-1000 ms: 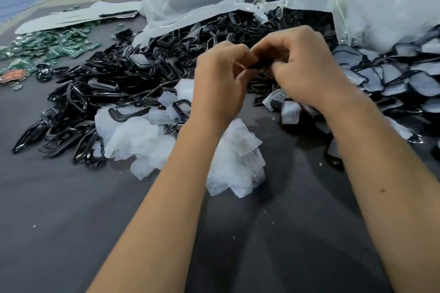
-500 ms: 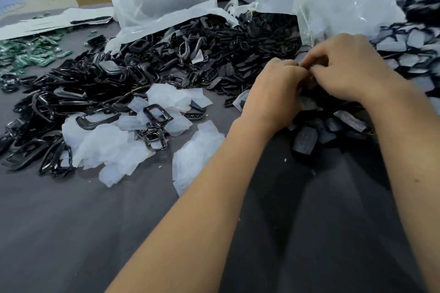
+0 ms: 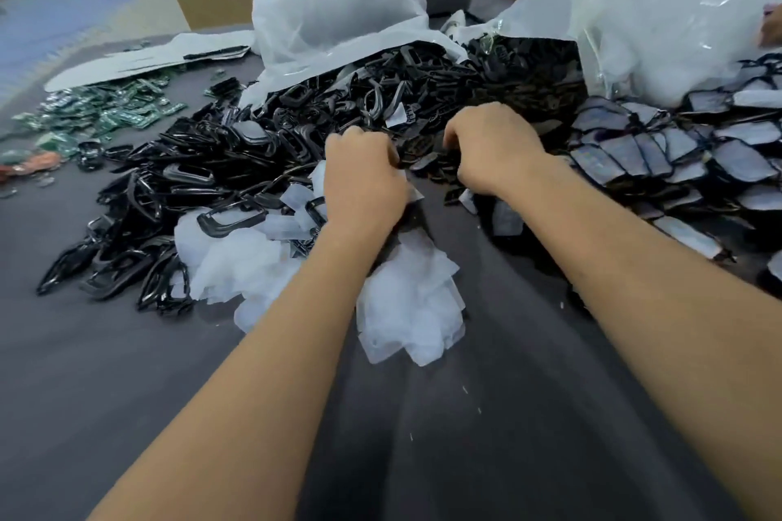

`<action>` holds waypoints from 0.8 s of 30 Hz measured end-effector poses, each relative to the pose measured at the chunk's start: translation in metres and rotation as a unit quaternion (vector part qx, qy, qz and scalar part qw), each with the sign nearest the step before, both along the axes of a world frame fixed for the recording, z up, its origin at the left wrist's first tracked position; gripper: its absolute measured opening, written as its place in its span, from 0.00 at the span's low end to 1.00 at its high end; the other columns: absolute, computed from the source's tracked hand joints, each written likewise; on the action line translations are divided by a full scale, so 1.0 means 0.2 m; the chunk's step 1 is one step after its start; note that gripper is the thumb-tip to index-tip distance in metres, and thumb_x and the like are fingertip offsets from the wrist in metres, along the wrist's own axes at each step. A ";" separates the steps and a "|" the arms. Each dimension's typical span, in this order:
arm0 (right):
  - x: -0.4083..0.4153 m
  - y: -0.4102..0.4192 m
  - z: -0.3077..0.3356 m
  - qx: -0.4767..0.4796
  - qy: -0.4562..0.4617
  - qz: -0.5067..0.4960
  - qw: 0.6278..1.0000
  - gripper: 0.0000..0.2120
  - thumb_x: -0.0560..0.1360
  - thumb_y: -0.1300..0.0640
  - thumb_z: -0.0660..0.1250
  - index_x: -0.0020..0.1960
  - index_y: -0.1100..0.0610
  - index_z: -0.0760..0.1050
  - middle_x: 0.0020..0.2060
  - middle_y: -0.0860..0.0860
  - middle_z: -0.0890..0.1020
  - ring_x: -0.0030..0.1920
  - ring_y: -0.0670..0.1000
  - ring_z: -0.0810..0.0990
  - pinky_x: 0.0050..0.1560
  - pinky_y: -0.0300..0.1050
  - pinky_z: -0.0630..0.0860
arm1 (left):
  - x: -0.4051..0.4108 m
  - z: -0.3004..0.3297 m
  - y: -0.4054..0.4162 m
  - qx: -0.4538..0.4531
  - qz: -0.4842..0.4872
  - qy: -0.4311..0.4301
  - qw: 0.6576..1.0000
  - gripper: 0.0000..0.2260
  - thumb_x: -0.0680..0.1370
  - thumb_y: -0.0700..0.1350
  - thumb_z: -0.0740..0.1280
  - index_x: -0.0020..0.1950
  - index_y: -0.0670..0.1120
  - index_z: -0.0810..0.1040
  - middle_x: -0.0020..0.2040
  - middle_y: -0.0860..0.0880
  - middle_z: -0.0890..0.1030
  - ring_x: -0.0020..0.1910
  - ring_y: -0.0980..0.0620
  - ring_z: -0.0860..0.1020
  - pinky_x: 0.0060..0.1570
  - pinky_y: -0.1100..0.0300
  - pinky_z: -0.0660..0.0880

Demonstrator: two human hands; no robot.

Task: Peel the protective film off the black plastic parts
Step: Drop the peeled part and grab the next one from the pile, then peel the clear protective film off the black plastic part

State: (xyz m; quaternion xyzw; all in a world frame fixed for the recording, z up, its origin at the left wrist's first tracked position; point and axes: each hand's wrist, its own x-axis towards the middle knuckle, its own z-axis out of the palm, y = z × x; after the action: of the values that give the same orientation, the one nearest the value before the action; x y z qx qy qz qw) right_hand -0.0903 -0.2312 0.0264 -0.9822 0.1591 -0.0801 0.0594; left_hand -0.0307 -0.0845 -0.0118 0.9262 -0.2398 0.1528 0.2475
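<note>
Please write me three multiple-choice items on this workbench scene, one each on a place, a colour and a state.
1. Where do the small circuit boards lie?
A. far left of the table
B. beneath the right forearm
C. inside the cardboard box

2. What colour are those boards?
A. red
B. green
C. yellow

3. How are the two hands?
A. flat, palms up
B. fingers curled, knuckles up, apart
C. clasped together

Answers:
1 A: the small circuit boards are heaped at the grey table's far left.
2 B: they look green.
3 B: the left hand and right hand are curled over the pile of black plastic parts, with a gap between them.
</note>
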 end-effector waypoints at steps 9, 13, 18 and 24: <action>0.09 -0.04 -0.01 0.035 -0.121 -0.078 0.989 0.13 0.74 0.70 0.71 0.54 0.57 0.84 0.54 0.60 0.83 0.52 0.63 0.83 0.55 0.55 0.83 | 0.28 0.07 0.06 0.141 -0.043 0.079 0.986 0.20 0.79 0.34 0.67 0.67 0.51 0.81 0.62 0.44 0.82 0.58 0.41 0.80 0.55 0.46 0.81; 0.10 -0.03 -0.01 0.104 -0.232 -0.078 0.964 0.11 0.75 0.61 0.78 0.56 0.56 0.84 0.52 0.57 0.84 0.53 0.57 0.83 0.59 0.49 0.80 | 0.30 0.09 0.10 0.102 0.004 0.017 0.995 0.09 0.81 0.37 0.66 0.56 0.45 0.85 0.53 0.43 0.84 0.52 0.40 0.82 0.52 0.46 0.81; 0.08 0.03 -0.04 0.168 -0.284 -0.056 0.942 0.11 0.70 0.54 0.82 0.47 0.56 0.85 0.39 0.49 0.82 0.43 0.49 0.82 0.49 0.38 0.79 | 0.23 0.12 0.18 -0.191 0.021 0.052 0.980 0.07 0.81 0.38 0.66 0.46 0.44 0.82 0.45 0.46 0.84 0.46 0.45 0.84 0.51 0.51 0.82; 0.03 0.31 -0.20 0.371 -0.324 0.002 0.870 0.09 0.73 0.53 0.80 0.42 0.53 0.80 0.36 0.46 0.84 0.37 0.46 0.83 0.44 0.46 0.82 | -0.03 0.06 0.25 -0.457 0.005 0.246 0.855 0.21 0.77 0.28 0.61 0.61 0.52 0.74 0.53 0.41 0.82 0.39 0.49 0.85 0.38 0.57 0.83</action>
State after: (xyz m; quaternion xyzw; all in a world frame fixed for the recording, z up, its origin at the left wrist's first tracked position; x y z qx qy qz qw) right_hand -0.0844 -0.1696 -0.0129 -0.8074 0.1465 -0.3288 0.4675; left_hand -0.0374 -0.0345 0.0008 0.7177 -0.0697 0.0138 0.6927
